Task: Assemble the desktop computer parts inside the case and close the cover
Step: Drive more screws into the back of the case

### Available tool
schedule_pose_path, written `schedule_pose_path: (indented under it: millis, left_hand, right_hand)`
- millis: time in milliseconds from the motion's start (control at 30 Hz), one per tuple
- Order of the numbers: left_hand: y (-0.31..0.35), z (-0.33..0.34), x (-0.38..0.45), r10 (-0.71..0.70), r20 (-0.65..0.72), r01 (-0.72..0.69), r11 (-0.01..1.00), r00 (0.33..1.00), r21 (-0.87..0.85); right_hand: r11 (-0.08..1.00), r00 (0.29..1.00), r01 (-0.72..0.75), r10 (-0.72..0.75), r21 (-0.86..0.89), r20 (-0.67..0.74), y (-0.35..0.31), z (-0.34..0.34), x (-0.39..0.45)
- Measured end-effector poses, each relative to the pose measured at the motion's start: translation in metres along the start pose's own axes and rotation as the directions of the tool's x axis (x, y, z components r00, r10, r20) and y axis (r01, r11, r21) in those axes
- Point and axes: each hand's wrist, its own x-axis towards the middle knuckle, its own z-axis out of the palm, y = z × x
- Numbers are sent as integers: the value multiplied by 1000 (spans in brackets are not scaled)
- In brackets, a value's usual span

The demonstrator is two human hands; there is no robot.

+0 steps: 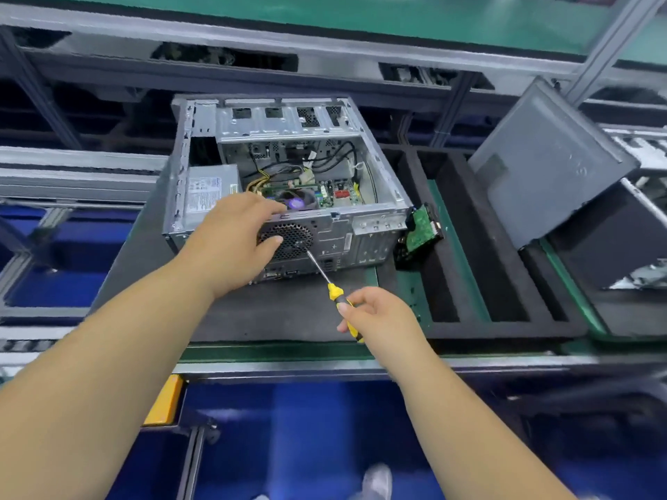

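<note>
head view: the open case (288,167) lies on its side on a dark foam mat (274,315), its rear panel toward you. your left hand (234,240) rests over the near rim with fingers spread, the thumb touching the round perforated fan grille (288,243). your right hand (379,315) pinches the yellow-and-black handle of the screwdriver (326,279), whose thin steel shaft runs up and left to meet the grille's right edge.

risk: you hold the handle lightly near its end, so the tip may skip off the screw and scratch the panel or slip through the mesh toward the fan behind it. if your left hand eases, the light sheet-metal case could slide on the mat. whether the tip is seated in a screw head cannot be told.

materials: the case is thin, stamped grey steel with sharp folded edges; inside are a green circuit board (335,196), loose black and yellow cables, and a boxy power supply (207,196) at left. a green-backed drive (422,229) leans just right of the case. the flat grey cover (541,164) stands tilted, well apart at the far right.
</note>
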Motion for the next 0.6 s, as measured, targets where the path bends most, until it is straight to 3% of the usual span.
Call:
schedule_pose_path:
  millis: [133,367,600]
  left_hand:
    - [-12,4,6,146,84,-159,971,986,181]
    - [-21,7,24,140,146,-177,940,979,292]
    - [-23,9,29,133,94,-149,968,987,200]
  right_hand:
    - [995,993,-97,97,2,-72,11,24,-3]
    - [987,971,-156,159,30,-179,14,45,3]
    - [988,966,-141,150,59,-211,7,51,1]
